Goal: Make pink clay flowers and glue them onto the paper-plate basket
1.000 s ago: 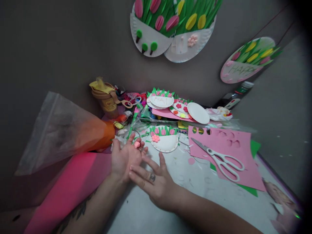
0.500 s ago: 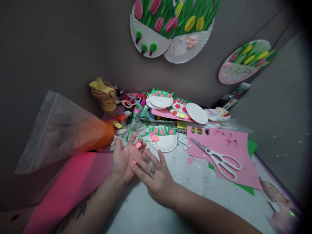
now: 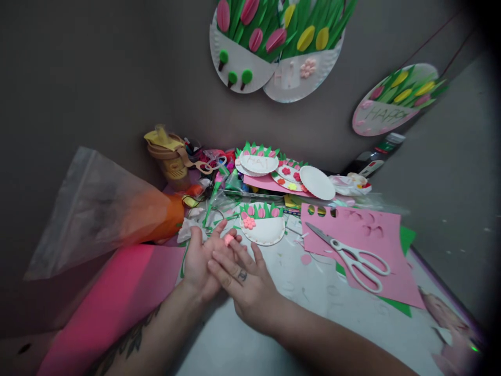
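Observation:
My left hand [image 3: 205,261] lies palm up with its fingers spread. A small pink lump, apparently soft clay [image 3: 229,239], rests on its fingers. Across the left palm my right hand [image 3: 245,284] is laid flat, fingers stretched out and touching it. Whatever is under those right fingertips is hidden. Just beyond the hands lies a white paper-plate craft [image 3: 270,230] with green paper grass, pink tulips and a pink clay flower.
White-handled scissors [image 3: 356,256] lie on pink paper [image 3: 391,235] at the right. A clear zip bag with orange contents [image 3: 129,209] and a lidded cup [image 3: 170,162] stand left. Decorated plates [image 3: 258,162] are stacked behind; others [image 3: 305,78] hang on the wall.
My right fingers have slid slightly over the left palm, covering the tiny pink bit that showed at their tips. Both hands have shifted only a little.

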Available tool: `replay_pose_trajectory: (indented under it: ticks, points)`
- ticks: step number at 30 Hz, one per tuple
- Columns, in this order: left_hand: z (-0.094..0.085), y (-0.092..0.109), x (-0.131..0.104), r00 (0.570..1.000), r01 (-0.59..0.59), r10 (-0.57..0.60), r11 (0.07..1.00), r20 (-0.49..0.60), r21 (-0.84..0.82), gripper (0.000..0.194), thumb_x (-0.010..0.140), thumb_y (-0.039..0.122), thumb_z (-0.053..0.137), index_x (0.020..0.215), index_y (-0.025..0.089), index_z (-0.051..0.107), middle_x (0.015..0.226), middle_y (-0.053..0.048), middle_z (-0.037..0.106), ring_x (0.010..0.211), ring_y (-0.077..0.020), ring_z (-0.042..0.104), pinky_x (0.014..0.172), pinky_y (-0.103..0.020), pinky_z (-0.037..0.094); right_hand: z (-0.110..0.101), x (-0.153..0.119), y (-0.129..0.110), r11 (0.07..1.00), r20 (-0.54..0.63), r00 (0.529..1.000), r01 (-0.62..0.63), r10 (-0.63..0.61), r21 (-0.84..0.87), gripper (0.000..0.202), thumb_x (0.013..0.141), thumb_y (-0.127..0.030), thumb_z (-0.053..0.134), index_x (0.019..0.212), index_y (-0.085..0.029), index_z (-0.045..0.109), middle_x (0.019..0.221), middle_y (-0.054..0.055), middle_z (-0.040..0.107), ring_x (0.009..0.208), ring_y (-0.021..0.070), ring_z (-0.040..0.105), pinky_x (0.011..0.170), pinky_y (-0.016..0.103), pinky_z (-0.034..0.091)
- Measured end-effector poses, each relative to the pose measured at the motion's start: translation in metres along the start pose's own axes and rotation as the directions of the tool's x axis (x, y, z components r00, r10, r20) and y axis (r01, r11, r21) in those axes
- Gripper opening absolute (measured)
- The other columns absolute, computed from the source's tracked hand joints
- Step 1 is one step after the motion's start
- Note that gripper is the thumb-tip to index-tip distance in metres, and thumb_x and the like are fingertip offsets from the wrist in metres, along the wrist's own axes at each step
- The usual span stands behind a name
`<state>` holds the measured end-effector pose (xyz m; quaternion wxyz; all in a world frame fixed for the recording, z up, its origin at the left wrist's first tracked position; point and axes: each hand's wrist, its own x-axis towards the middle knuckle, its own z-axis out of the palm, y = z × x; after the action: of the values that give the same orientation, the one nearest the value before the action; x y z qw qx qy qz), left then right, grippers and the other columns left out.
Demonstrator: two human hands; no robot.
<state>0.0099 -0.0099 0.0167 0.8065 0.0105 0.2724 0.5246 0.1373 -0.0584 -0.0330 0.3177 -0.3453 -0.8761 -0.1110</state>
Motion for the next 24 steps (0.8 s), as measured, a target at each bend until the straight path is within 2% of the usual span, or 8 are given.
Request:
replay_pose_trajectory:
  ticks: [3, 6, 8, 11, 14, 16, 20, 24]
  points:
    - [-0.0031, 0.001, 0.0022, 0.996, -0.08, 0.08, 0.997, 0.028, -0.016, 0.062, 0.086, 0.068, 0.02, 0.096, 0.019, 0.057, 0.084, -0.007, 0.056, 0.077, -0.0209, 0.06, 0.071, -0.041, 0.054, 0.001, -0.001, -0.0009, 0.999, 0.013, 0.999, 0.032, -0.031, -0.017, 0.047, 0.084, -0.011, 0.043, 0.13, -0.019, 0.054, 0.143, 0.001, 0.046, 0.141, 0.0293, 0.02, 0.115, 0.055, 0.008]
    - [-0.0061, 0.0008, 0.0038, 0.999, -0.016, 0.016, 1.0, 0.029, -0.009, 0.063, 0.086, 0.068, 0.019, 0.099, 0.019, 0.057, 0.087, -0.008, 0.057, 0.078, -0.0221, 0.06, 0.07, -0.043, 0.054, 0.0002, -0.0014, -0.0028, 0.995, 0.025, 0.995, 0.098, -0.098, -0.019, 0.046, 0.086, -0.017, 0.045, 0.131, -0.021, 0.053, 0.147, 0.001, 0.04, 0.141, 0.0294, 0.021, 0.115, 0.055, 0.011]
    - [-0.006, 0.0009, 0.0038, 1.0, 0.005, -0.005, 1.0, 0.031, 0.003, 0.061, 0.087, 0.066, 0.022, 0.102, 0.018, 0.057, 0.089, -0.009, 0.058, 0.08, -0.0224, 0.06, 0.07, -0.042, 0.054, -0.0011, -0.0012, -0.003, 0.997, 0.019, 0.998, 0.063, -0.062, -0.048, 0.046, 0.087, -0.015, 0.044, 0.132, -0.02, 0.052, 0.146, 0.002, 0.041, 0.141, 0.0289, 0.021, 0.115, 0.055, 0.01]
    - [-0.0035, 0.0019, 0.0029, 0.995, -0.092, 0.093, 0.996, 0.045, -0.012, 0.061, 0.087, 0.066, 0.023, 0.099, 0.018, 0.057, 0.085, -0.008, 0.056, 0.078, -0.0219, 0.06, 0.071, -0.042, 0.054, -0.0034, -0.0004, -0.0022, 0.997, 0.02, 0.999, 0.052, -0.051, -0.056, 0.047, 0.086, -0.011, 0.041, 0.131, -0.018, 0.053, 0.142, 0.001, 0.047, 0.141, 0.0272, 0.022, 0.116, 0.054, 0.008]
    - [-0.001, 0.0022, 0.0019, 0.998, -0.033, 0.033, 0.999, 0.047, 0.008, 0.061, 0.087, 0.066, 0.021, 0.102, 0.018, 0.056, 0.086, -0.008, 0.057, 0.078, -0.0219, 0.06, 0.07, -0.041, 0.054, -0.0043, 0.001, -0.0016, 0.997, 0.014, 0.997, 0.079, -0.079, -0.013, 0.048, 0.086, -0.011, 0.038, 0.132, -0.019, 0.052, 0.141, -0.001, 0.048, 0.14, 0.0267, 0.024, 0.116, 0.053, 0.008]
    - [0.0002, 0.0028, 0.0012, 0.999, -0.008, 0.007, 1.0, 0.034, 0.027, 0.06, 0.088, 0.064, 0.022, 0.104, 0.018, 0.056, 0.088, -0.008, 0.057, 0.08, -0.0221, 0.06, 0.07, -0.041, 0.054, -0.004, 0.0018, -0.0014, 0.999, 0.014, 0.999, 0.029, -0.029, -0.023, 0.05, 0.085, -0.01, 0.038, 0.132, -0.018, 0.052, 0.14, 0.0, 0.049, 0.14, 0.0272, 0.023, 0.116, 0.053, 0.006]
    - [0.0008, 0.0047, 0.0008, 0.993, -0.112, 0.112, 0.994, 0.031, 0.005, 0.06, 0.087, 0.066, 0.022, 0.098, 0.018, 0.057, 0.083, -0.007, 0.056, 0.078, -0.0216, 0.06, 0.073, -0.042, 0.054, -0.0023, 0.0022, -0.002, 1.0, 0.046, 0.999, 0.012, -0.011, -0.018, 0.053, 0.08, -0.007, 0.04, 0.131, -0.016, 0.052, 0.14, 0.001, 0.049, 0.141, 0.0272, 0.021, 0.116, 0.054, 0.008]
    - [-0.0006, 0.0044, 0.0005, 1.0, -0.007, 0.006, 1.0, 0.021, 0.026, 0.06, 0.088, 0.065, 0.023, 0.104, 0.018, 0.057, 0.088, -0.009, 0.058, 0.079, -0.0224, 0.061, 0.074, -0.044, 0.053, -0.0002, 0.002, -0.0025, 1.0, 0.052, 0.998, -0.02, 0.02, -0.008, 0.056, 0.079, -0.009, 0.043, 0.134, -0.017, 0.049, 0.144, 0.002, 0.045, 0.142, 0.0279, 0.016, 0.114, 0.055, 0.013]
